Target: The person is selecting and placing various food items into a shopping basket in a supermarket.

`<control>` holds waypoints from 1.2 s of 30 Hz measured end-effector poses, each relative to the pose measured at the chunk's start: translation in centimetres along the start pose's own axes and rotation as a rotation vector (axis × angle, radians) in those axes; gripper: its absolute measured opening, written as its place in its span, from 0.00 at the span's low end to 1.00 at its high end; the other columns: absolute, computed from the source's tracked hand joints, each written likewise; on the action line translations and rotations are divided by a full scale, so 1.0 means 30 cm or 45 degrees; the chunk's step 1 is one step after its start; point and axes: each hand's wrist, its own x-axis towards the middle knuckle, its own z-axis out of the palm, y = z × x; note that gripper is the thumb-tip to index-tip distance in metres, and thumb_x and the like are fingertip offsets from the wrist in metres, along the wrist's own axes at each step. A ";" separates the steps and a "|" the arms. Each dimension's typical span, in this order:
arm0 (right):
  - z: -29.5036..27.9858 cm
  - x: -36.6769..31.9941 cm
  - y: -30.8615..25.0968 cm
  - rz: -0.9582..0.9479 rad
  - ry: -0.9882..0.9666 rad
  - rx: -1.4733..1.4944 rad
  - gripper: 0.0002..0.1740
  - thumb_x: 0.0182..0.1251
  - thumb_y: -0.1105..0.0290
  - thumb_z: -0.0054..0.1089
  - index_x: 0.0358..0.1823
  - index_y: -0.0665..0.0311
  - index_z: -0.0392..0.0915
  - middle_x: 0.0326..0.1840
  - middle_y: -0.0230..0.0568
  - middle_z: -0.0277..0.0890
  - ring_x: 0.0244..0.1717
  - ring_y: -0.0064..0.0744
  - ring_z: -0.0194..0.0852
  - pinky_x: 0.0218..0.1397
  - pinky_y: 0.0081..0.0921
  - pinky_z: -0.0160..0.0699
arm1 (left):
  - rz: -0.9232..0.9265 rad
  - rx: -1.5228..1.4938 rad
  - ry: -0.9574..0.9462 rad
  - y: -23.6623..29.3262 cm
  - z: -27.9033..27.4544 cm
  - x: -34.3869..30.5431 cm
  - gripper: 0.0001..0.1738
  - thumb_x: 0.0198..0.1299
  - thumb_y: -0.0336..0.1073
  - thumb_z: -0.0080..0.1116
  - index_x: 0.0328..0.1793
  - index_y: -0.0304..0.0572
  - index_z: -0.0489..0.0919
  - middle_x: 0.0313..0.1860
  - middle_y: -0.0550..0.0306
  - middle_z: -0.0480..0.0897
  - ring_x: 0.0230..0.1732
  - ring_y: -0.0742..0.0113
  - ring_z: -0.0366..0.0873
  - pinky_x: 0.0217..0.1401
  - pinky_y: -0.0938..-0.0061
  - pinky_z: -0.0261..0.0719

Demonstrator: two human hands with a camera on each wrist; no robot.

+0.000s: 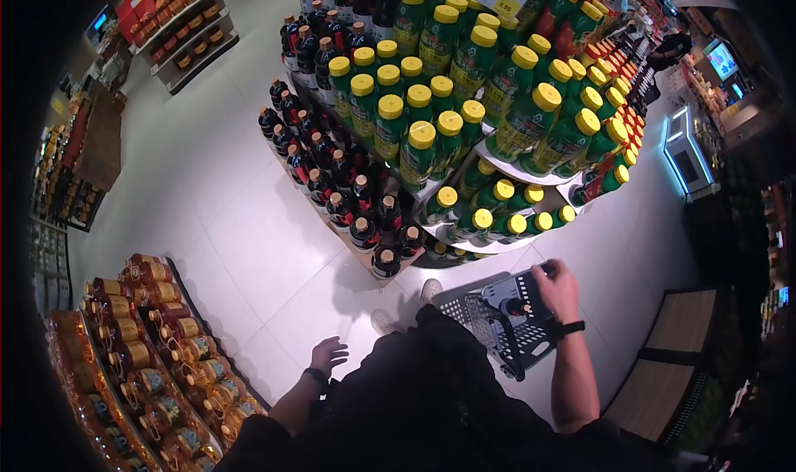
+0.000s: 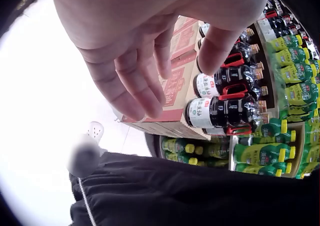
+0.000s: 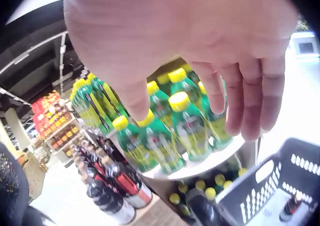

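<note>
My left hand point(image 1: 326, 356) hangs at my left side with nothing in it, fingers loosely bent. In the left wrist view, the hand overlaps a cardboard box point(image 2: 182, 78) and dark bottles point(image 2: 200, 113) with red handles. Out to the right, my right hand point(image 1: 559, 293) is over the far side of a grey shopping basket point(image 1: 477, 313). Its fingers point(image 3: 251, 105) hang loosely bent in the right wrist view, apart from the thumb, with nothing between them. Inside the basket lies a dark bottle point(image 1: 518, 308) with a light brown cap.
A tiered display of green bottles point(image 1: 423, 153) with yellow caps stands ahead, with dark bottles point(image 1: 340, 211) along its left side. Shelves of amber oil bottles point(image 1: 157, 364) stand at the near left. Pale floor point(image 1: 224, 223) lies between them. A wooden-topped stand point(image 1: 680, 323) is at the right.
</note>
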 end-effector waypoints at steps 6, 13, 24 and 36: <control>0.226 -0.326 0.409 0.255 -0.275 0.364 0.35 0.60 0.55 0.75 0.58 0.78 0.78 0.49 0.54 0.86 0.50 0.41 0.85 0.58 0.33 0.81 | 0.031 0.066 -0.016 -0.023 -0.017 -0.048 0.28 0.67 0.38 0.58 0.71 0.36 0.71 0.52 0.41 0.85 0.51 0.47 0.84 0.55 0.53 0.85; 0.390 -0.368 0.617 0.416 -0.529 0.810 0.15 0.62 0.64 0.73 0.39 0.69 0.82 0.28 0.37 0.82 0.23 0.22 0.78 0.26 0.22 0.74 | 0.143 0.060 0.024 -0.036 0.044 -0.153 0.26 0.66 0.37 0.57 0.68 0.35 0.74 0.50 0.42 0.86 0.48 0.49 0.87 0.51 0.58 0.88; 0.433 -0.423 0.676 0.195 -0.380 0.610 0.17 0.66 0.62 0.69 0.24 0.66 0.80 0.17 0.29 0.72 0.16 0.20 0.65 0.21 0.28 0.63 | 0.101 0.019 0.223 -0.367 0.011 -0.475 0.29 0.65 0.35 0.58 0.71 0.32 0.72 0.51 0.41 0.86 0.49 0.48 0.86 0.53 0.56 0.86; 0.449 -0.578 0.601 0.304 -0.413 0.744 0.15 0.64 0.65 0.70 0.22 0.65 0.78 0.16 0.31 0.72 0.14 0.20 0.67 0.18 0.24 0.61 | -0.104 -0.114 0.341 -0.638 -0.262 -0.603 0.27 0.65 0.34 0.57 0.70 0.34 0.73 0.50 0.42 0.86 0.46 0.46 0.86 0.51 0.55 0.86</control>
